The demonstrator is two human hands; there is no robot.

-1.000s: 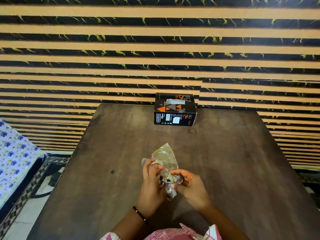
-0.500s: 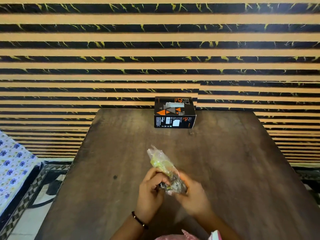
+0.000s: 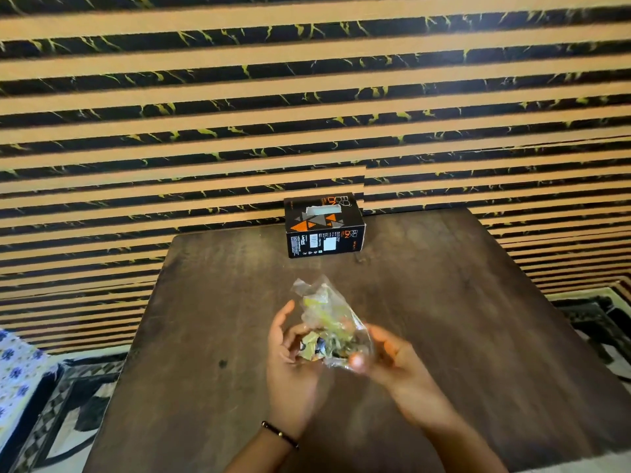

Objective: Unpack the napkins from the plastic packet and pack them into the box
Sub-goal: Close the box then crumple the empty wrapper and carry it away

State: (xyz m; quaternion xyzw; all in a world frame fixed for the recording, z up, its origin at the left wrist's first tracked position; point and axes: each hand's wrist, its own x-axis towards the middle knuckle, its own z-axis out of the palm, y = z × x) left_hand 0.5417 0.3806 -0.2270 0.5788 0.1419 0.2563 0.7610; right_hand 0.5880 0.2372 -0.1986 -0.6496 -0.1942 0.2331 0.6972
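A crumpled clear plastic packet (image 3: 324, 312) with yellowish print is held above the middle of the dark wooden table (image 3: 444, 319). My left hand (image 3: 290, 367) cups its lower left end, fingers partly spread. My right hand (image 3: 396, 363) pinches its lower right end, blurred. Folded bits show inside the packet's bottom; I cannot tell if they are napkins. A black box (image 3: 324, 225) with orange and grey triangles and a slot in its top stands at the table's far edge.
A wall of tan and black-and-yellow stripes (image 3: 307, 97) rises right behind the table. A blue-flowered cloth (image 3: 17, 377) lies low at the left. Patterned floor (image 3: 68, 404) shows on both sides of the table.
The packet has been turned and spread wider between my hands. My left fingers have loosened and my right hand has shifted to the right. The camera has moved closer and tilted.
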